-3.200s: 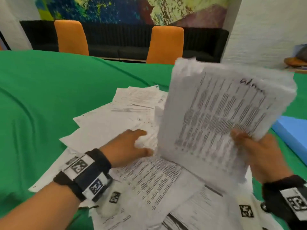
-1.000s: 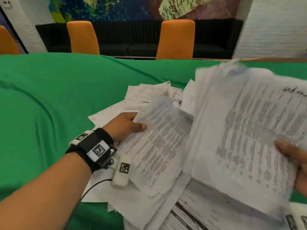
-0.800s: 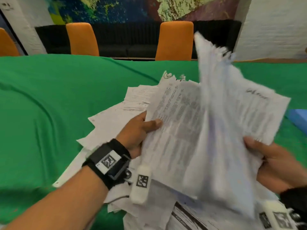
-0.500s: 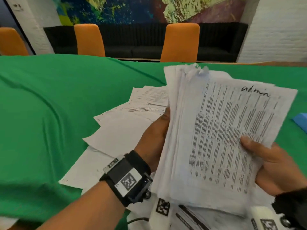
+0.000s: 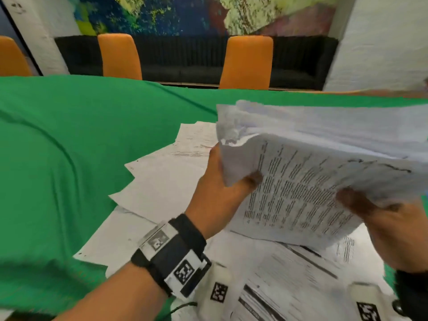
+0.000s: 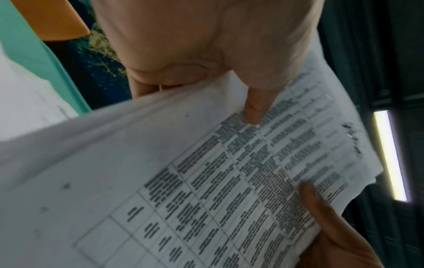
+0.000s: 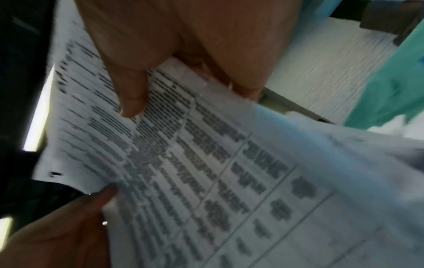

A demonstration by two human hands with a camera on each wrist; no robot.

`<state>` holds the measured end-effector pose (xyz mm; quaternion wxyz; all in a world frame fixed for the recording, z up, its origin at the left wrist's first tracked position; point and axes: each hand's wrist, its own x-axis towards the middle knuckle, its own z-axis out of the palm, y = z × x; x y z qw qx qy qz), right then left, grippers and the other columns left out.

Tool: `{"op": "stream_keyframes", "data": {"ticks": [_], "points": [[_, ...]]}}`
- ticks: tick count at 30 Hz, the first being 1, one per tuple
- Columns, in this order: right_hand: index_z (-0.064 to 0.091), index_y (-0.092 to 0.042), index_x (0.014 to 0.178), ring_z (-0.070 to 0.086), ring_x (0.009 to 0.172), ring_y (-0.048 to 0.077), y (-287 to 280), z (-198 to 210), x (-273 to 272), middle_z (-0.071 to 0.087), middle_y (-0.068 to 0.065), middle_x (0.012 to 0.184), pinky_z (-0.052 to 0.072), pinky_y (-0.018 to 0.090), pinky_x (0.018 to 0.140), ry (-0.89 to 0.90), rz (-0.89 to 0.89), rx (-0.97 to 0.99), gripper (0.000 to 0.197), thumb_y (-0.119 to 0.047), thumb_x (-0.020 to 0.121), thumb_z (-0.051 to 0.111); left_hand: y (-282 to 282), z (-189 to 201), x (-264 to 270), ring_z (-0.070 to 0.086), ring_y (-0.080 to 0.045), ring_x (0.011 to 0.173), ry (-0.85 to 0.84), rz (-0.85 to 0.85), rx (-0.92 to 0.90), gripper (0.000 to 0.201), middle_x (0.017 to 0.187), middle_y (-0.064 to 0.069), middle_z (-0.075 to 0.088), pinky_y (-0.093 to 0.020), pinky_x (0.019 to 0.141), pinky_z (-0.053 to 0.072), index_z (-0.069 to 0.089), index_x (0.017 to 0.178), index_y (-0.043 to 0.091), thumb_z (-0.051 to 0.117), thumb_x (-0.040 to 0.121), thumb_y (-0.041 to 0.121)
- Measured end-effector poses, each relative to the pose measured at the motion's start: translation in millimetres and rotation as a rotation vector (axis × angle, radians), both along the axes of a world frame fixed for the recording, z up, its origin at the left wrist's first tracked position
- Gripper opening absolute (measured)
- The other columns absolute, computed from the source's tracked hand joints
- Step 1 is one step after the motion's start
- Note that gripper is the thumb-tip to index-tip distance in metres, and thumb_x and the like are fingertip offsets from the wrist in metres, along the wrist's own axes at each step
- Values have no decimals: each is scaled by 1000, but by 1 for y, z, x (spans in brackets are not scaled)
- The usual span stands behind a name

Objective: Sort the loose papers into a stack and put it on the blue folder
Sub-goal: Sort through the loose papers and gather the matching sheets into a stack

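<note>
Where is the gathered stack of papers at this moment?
In the head view the stack of papers is right of centre, held above the loose sheets on the green table, between the left hand and right hand.

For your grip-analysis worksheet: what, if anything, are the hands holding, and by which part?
Both hold the paper stack: left hand grips its left edge, right hand its right edge.

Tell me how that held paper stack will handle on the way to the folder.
Probably floppy: the stack already curves between the left hand and right hand. Its ragged, uneven edges suggest sheets could slide out. Thick, so likely weighty; two-handed support seems wise.
</note>
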<state>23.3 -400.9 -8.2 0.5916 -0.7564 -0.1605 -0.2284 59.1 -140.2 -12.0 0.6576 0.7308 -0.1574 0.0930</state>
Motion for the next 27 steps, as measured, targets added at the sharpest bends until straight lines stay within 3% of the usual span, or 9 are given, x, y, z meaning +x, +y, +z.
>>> {"op": "stream_keyframes", "data": {"ticks": [2,4,6,8,10,14,18,22,27], "points": [[72,-50,107,71,110,14,-1,6,2,75,-21,113,61,35,87,14,27,7,39,-63,71,79,-9,7,5,63,-4,118,-8,7,30,67,128,17,62,-32,98,56,37,141,31,74,86,37],[73,-45,109,71,110,20,-2,6,5,76,-15,113,61,43,88,36,16,20,33,-56,77,77,-9,9,10,63,-9,119,47,-32,136,70,130,16,61,-42,99,56,35,142,35,73,84,40],[75,-39,102,75,96,6,-20,-2,13,78,-14,103,63,28,78,109,-35,48,28,-50,76,76,8,9,14,59,-11,123,153,-158,414,75,138,12,58,-43,104,52,32,146,40,74,84,40],[77,-31,90,71,66,-7,-50,-14,19,79,-7,90,58,15,60,304,-141,176,68,-83,45,78,44,7,17,49,-10,131,164,-187,887,73,147,9,48,-36,111,43,32,149,45,69,89,25],[79,-33,76,67,52,-6,-85,-22,22,79,-4,79,56,12,54,440,-210,354,82,-89,17,78,87,3,15,36,-10,144,191,-204,1206,80,158,12,34,-32,121,31,31,150,49,60,87,10],[70,-10,115,77,63,10,-121,-36,17,81,8,92,62,30,51,630,-249,404,108,-62,24,92,130,-20,4,4,-11,157,360,-288,1527,95,169,15,-1,-38,128,13,4,153,57,51,85,9],[64,-8,131,75,100,37,-117,-74,23,69,24,129,62,57,73,791,-151,553,54,-20,78,69,132,-42,6,18,-15,155,273,-188,1555,93,169,15,1,-41,123,26,-2,154,56,48,84,20],[63,-9,132,71,106,44,-110,-90,19,68,25,129,40,78,98,784,-153,588,50,-15,82,64,128,-50,10,47,-13,137,-20,-72,1591,63,159,16,37,-33,107,42,30,152,49,32,90,41],[64,-12,132,71,108,44,-115,-88,12,70,22,127,54,69,83,767,-139,647,47,-13,86,60,137,4,23,68,-26,92,-55,198,1222,25,106,0,76,-38,81,55,69,109,31,49,102,18]]}}
